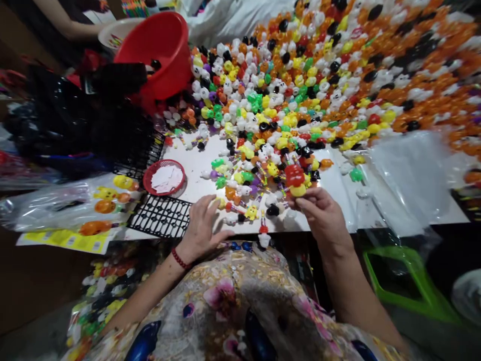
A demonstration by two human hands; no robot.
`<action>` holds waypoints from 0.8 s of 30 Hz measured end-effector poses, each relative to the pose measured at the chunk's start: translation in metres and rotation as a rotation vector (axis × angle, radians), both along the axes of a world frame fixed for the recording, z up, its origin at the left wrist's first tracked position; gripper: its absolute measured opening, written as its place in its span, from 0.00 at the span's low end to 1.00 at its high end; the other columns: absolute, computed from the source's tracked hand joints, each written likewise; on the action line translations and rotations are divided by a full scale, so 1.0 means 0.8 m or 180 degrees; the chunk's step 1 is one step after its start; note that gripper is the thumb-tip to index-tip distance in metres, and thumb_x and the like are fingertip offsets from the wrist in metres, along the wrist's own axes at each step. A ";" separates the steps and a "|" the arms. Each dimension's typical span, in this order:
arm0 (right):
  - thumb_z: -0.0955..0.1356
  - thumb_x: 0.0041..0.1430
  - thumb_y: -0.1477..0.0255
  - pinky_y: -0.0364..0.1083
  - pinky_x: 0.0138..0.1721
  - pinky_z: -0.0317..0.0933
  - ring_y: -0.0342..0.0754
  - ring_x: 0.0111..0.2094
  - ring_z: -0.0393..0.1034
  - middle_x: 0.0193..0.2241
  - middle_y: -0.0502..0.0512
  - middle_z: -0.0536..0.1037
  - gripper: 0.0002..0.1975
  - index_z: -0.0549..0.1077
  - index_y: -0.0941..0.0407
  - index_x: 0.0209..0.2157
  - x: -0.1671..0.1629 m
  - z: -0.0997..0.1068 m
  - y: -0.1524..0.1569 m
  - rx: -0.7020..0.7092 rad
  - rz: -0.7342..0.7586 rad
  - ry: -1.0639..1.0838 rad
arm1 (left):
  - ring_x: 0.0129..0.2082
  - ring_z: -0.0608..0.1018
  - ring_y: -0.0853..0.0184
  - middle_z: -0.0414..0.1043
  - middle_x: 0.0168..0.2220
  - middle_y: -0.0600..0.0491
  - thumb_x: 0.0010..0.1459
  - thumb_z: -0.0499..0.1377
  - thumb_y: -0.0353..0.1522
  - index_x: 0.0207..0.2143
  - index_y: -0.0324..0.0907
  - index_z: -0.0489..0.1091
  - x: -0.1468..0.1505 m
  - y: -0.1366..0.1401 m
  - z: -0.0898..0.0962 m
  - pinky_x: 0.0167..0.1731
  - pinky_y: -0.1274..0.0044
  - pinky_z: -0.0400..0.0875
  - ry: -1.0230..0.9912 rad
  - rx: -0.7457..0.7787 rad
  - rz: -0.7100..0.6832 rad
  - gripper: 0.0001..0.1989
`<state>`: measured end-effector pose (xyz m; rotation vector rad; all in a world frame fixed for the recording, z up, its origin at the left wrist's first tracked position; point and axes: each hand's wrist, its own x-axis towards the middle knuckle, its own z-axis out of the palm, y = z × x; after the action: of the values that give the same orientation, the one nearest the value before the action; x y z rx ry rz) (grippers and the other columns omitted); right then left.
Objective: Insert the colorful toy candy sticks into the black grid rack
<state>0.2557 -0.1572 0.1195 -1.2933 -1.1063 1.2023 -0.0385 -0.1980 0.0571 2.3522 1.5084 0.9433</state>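
The right hand (326, 215) pinches a glossy red-and-yellow plastic figure (294, 173) between thumb and fingers, just in from the table's near edge. The figure lies ahead and to the left of that hand's knuckles, its long axis pointing roughly toward the far edge, red part outward. The right hand is clearly the nearer one. The left hand (200, 225) rests at the near edge with fingers loosely spread and pinching nothing; its fingertips are just beside a small yellow-and-red plastic piece (230, 206), though whether they touch it I cannot tell.

The white table (193, 170) carries a dense heap of small coloured plastic figures (263, 100) toward its far edge and far right corner. Left of the left hand sit a black plastic grid (160, 215) and a round red basket (146, 179) of paper slips. Beyond the far left corner, another person's bare arm (63, 20) shows.
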 end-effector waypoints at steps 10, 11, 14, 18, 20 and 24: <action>0.63 0.63 0.73 0.68 0.62 0.46 0.62 0.63 0.55 0.55 0.66 0.70 0.10 0.72 0.55 0.44 -0.055 -0.142 -0.087 0.1685 -0.0384 -0.3564 | 0.70 0.43 0.35 0.46 0.70 0.33 0.44 0.62 0.61 0.63 0.45 0.62 0.077 0.009 -0.068 0.60 0.41 0.39 0.1158 0.0054 -0.0269 0.50; 0.63 0.62 0.73 0.68 0.63 0.43 0.63 0.66 0.50 0.59 0.67 0.67 0.10 0.72 0.56 0.44 -0.058 -0.145 -0.078 0.1661 -0.0431 -0.3697 | 0.69 0.43 0.34 0.46 0.70 0.33 0.44 0.62 0.61 0.63 0.45 0.63 0.081 0.018 -0.068 0.59 0.40 0.40 0.1213 0.0056 -0.0288 0.49; 0.62 0.64 0.72 0.67 0.65 0.39 0.61 0.68 0.47 0.62 0.68 0.65 0.09 0.71 0.57 0.41 -0.059 -0.149 -0.045 0.1689 -0.0529 -0.3816 | 0.69 0.45 0.33 0.44 0.70 0.33 0.44 0.61 0.62 0.62 0.44 0.64 0.089 0.043 -0.063 0.58 0.38 0.43 0.1382 -0.0042 -0.0341 0.48; 0.60 0.66 0.72 0.64 0.65 0.42 0.58 0.65 0.54 0.59 0.70 0.68 0.08 0.69 0.57 0.38 -0.053 -0.154 0.001 0.1847 -0.0736 -0.3754 | 0.69 0.47 0.35 0.42 0.71 0.34 0.44 0.62 0.61 0.67 0.45 0.56 0.098 0.074 -0.054 0.59 0.39 0.43 0.1467 -0.0199 -0.0249 0.53; 0.60 0.66 0.71 0.63 0.64 0.43 0.57 0.64 0.57 0.58 0.70 0.69 0.08 0.69 0.57 0.37 -0.051 -0.156 0.024 0.1870 -0.0899 -0.3659 | 0.69 0.48 0.36 0.43 0.71 0.34 0.45 0.62 0.60 0.68 0.46 0.52 0.102 0.091 -0.050 0.59 0.39 0.43 0.1464 -0.0288 -0.0180 0.54; 0.60 0.65 0.69 0.65 0.62 0.46 0.57 0.61 0.60 0.57 0.71 0.70 0.08 0.68 0.56 0.37 -0.056 -0.157 0.066 0.1727 -0.1205 -0.3500 | 0.69 0.48 0.37 0.44 0.71 0.35 0.49 0.62 0.57 0.69 0.45 0.51 0.107 0.127 -0.043 0.61 0.41 0.41 0.1413 -0.0444 -0.0117 0.51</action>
<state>0.2107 -0.1041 -0.0062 -1.6193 -1.6686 -0.2051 0.0471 -0.0966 0.0224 2.5857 1.6032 0.3004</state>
